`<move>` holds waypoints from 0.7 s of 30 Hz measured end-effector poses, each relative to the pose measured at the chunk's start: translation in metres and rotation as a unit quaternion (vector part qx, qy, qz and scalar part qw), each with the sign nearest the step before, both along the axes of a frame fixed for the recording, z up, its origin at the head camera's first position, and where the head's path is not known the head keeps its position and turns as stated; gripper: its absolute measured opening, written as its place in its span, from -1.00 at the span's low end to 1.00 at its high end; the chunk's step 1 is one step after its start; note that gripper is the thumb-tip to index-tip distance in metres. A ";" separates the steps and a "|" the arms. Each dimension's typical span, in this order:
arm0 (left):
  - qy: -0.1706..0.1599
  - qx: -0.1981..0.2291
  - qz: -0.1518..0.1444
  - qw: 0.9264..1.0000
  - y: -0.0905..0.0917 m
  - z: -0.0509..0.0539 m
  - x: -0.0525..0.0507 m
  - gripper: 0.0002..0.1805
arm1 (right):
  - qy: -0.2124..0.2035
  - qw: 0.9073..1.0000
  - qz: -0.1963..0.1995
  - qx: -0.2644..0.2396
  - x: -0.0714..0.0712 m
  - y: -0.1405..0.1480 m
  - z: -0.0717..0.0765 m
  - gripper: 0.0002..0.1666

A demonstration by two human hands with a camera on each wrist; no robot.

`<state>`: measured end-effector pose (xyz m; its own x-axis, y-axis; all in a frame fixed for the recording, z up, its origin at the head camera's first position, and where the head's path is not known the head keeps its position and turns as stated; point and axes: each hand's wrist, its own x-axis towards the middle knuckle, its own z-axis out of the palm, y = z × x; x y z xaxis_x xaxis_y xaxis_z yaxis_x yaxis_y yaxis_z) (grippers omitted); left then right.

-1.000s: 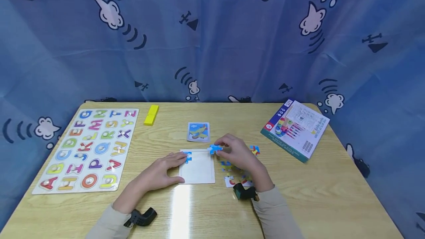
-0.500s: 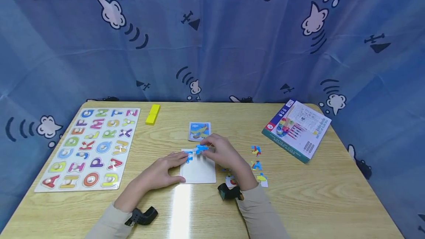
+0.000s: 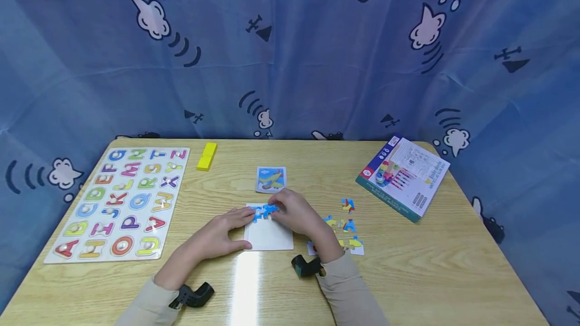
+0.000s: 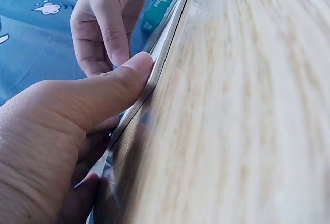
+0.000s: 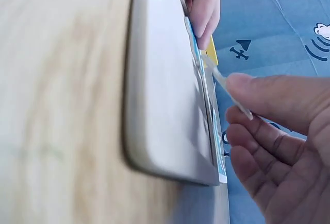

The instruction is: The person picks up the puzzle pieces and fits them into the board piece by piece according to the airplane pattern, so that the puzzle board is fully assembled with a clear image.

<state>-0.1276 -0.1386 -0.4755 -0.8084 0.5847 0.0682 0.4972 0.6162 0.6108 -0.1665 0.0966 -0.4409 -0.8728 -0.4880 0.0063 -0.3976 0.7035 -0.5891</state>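
Observation:
In the head view, a white square board [image 3: 270, 236] lies on the table with a blue puzzle piece [image 3: 258, 213] at its upper left. My left hand [image 3: 216, 236] presses that piece with extended fingertips, its thumb at the board's left edge; the left wrist view shows that thumb against the board's rim [image 4: 164, 49]. Between thumb and fingers my right hand [image 3: 296, 213] pinches another blue piece [image 3: 270, 209] beside the first. From the right wrist, this pinched piece [image 5: 232, 96] looks tilted, one end near the board's edge. Several loose pieces [image 3: 349, 226] lie to the right, partly hidden by my right arm.
Behind the board lies a small airplane picture card [image 3: 271, 180]. An alphabet board [image 3: 120, 205] covers the table's left side, with a yellow block [image 3: 207, 157] near it. At the back right lies a box [image 3: 404, 177]; a blue curtain hangs behind.
My right hand has moved left with its blue piece, from the board's upper right corner to beside the first piece. More loose pieces show at the right. My left hand has stayed in place.

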 end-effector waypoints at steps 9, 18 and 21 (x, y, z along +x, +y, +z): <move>0.002 -0.002 -0.003 1.000 0.000 0.001 0.000 -0.20 | 0.012 0.999 0.014 0.031 0.001 -0.004 -0.001 -0.72; 0.002 -0.005 -0.002 1.000 0.000 0.001 0.001 -0.20 | 0.016 0.999 0.009 0.045 0.002 -0.004 -0.005 -0.73; 0.002 -0.005 -0.002 1.000 0.000 0.001 0.001 -0.20 | 0.022 0.999 0.010 0.048 0.002 -0.004 -0.005 -0.73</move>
